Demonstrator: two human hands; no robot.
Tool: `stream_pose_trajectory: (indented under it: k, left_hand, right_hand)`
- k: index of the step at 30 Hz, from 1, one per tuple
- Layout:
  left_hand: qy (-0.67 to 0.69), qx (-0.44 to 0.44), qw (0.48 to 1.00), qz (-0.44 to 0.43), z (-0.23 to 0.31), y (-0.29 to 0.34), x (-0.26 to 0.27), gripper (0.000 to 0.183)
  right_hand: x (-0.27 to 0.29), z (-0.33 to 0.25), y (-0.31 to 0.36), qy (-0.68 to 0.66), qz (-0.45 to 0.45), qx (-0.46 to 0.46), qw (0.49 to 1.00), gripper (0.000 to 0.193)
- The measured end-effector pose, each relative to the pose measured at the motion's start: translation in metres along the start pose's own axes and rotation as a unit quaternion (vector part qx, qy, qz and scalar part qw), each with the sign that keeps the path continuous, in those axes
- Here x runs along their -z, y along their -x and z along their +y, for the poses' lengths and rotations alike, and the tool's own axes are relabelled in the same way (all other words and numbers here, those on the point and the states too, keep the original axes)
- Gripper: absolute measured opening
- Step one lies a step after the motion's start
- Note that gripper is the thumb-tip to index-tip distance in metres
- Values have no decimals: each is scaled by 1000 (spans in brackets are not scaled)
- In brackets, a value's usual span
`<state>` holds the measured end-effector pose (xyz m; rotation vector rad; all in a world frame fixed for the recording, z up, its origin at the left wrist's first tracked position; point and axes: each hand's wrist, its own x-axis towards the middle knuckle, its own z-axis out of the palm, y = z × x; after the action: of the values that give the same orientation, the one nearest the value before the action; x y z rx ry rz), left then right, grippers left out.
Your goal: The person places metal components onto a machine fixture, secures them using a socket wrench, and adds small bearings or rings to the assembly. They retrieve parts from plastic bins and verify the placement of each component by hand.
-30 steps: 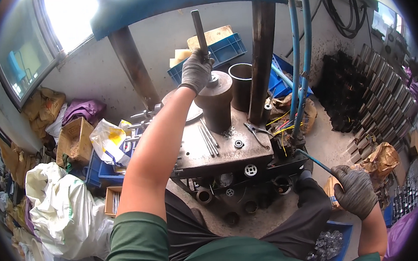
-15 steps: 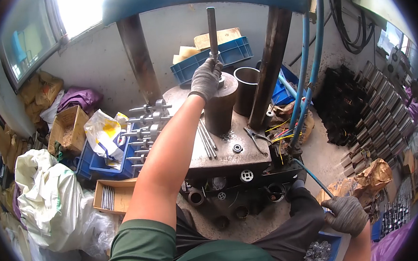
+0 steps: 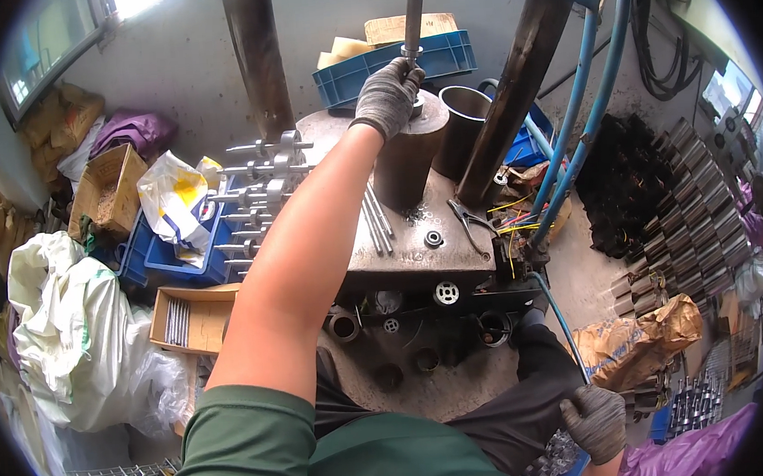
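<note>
left hand (image 3: pixel 388 99) closed round rod (image 3: pixel 415 10) rising above it, cylinder (image 3: pixel 406 170) just below | right hand (image 3: pixel 598 421) gripping lever (image 3: pixel 561 318) | step: likely steadying rod | next calls for careful alignment before levering

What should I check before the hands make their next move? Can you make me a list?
1. Both hands gloved: ok, left hand and right hand.
2. Right hand on the lever: ok.
3. Left hand away from the upright rod: not ok, it holds the lower part.
4. Rod lined up with the thick cylinder: cannot tell, the left hand hides the lower end.
5. Pliers apart from the cylinder: ok, they lie beside it.
</note>
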<state>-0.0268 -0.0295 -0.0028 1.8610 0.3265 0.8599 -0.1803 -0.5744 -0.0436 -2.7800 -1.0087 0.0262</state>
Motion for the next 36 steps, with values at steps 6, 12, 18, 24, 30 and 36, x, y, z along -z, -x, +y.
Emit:
stream_pose_trajectory:
  k: [6, 12, 18, 24, 30, 36]
  left_hand:
    - [12, 4, 1000, 0, 6, 4, 3, 20]
    - [-7, 17, 1000, -21, 7, 3, 4, 23]
    - [-18, -9, 1000, -18, 5, 2, 5, 25]
    - [10, -13, 1000, -10, -1, 0, 3, 25]
    - [58, 19, 998, -22, -4, -2, 0, 22]
    - [128, -47, 990, -18, -26, -19, 7, 26]
  right_hand:
    - [-4, 2, 1, -13, 22, -3, 1000, 26]
    - [-1, 0, 0, -22, 22, -12, 999, 26]
    - [-2, 4, -3, -52, 22, -6, 998, 25]
    - [15, 6, -13, -59, -7, -4, 998, 17]
    - [16, 1, -18, -128, 36, 3, 991, 19]
    - [4, 13, -5, -38, -38, 24, 998, 14]
